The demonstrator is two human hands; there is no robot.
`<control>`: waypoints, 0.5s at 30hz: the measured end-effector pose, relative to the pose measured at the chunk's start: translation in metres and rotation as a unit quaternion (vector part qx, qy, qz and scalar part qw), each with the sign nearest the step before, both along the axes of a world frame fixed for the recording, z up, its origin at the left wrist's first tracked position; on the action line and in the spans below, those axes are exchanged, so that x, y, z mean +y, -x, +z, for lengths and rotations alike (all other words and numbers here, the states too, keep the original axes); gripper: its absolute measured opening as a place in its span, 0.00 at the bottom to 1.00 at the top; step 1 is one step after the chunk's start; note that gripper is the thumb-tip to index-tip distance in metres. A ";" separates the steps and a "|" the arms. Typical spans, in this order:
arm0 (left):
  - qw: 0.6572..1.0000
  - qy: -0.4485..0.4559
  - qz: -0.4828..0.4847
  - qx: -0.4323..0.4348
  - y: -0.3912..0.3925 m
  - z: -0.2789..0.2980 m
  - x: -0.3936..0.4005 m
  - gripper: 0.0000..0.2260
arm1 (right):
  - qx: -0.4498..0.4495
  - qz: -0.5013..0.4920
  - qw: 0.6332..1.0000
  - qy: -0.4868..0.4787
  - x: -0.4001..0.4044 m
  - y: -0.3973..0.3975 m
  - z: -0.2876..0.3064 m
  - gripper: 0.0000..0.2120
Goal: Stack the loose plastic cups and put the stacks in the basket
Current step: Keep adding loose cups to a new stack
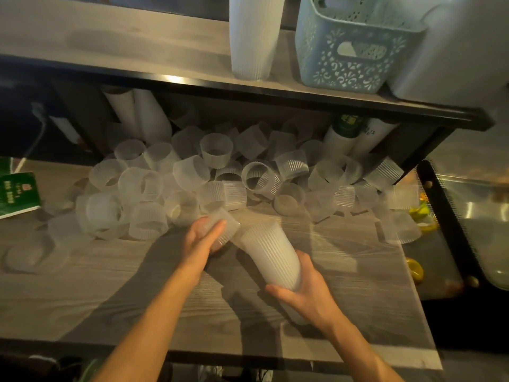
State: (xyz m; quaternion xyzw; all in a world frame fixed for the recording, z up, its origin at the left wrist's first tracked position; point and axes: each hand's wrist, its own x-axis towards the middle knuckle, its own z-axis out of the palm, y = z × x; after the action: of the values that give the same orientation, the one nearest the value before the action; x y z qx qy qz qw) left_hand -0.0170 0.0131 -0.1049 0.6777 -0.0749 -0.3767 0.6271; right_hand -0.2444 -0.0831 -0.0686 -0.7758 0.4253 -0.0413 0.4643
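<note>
Two bare forearms, no sleeves or jewellery

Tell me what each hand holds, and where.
Right hand grips the cup stack at its narrow base end; left hand holds a single loose cup by its side.

A green packet [18, 194] lies at the wooden counter's [115, 288] left edge, while off its right edge sits a metal tray [479, 216] beside what may be lemon pieces [420, 212].
</note>
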 end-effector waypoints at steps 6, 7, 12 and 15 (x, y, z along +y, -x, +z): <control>0.999 0.032 -0.003 -0.028 -0.011 0.032 0.036 0.48 | 0.019 0.026 0.999 0.037 -0.003 -0.006 0.003 0.44; 0.999 0.023 -0.010 -0.045 -0.013 0.038 0.039 0.45 | 0.024 0.037 0.998 0.048 -0.004 -0.008 0.004 0.46; 0.994 0.019 -0.037 -0.102 -0.021 0.062 0.050 0.17 | 0.032 0.095 0.991 0.084 -0.002 -0.019 0.013 0.44; 0.984 -0.017 -0.096 -0.149 -0.025 0.071 0.053 0.32 | 0.046 0.134 0.982 0.123 -0.001 -0.026 0.019 0.44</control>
State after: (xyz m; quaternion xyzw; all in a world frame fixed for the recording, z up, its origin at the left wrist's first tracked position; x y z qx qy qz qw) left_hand 0.0077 0.0661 -0.0334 0.7264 -0.2263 -0.3310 0.5582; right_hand -0.2187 -0.0838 -0.0499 -0.8780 0.3303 0.0048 0.3465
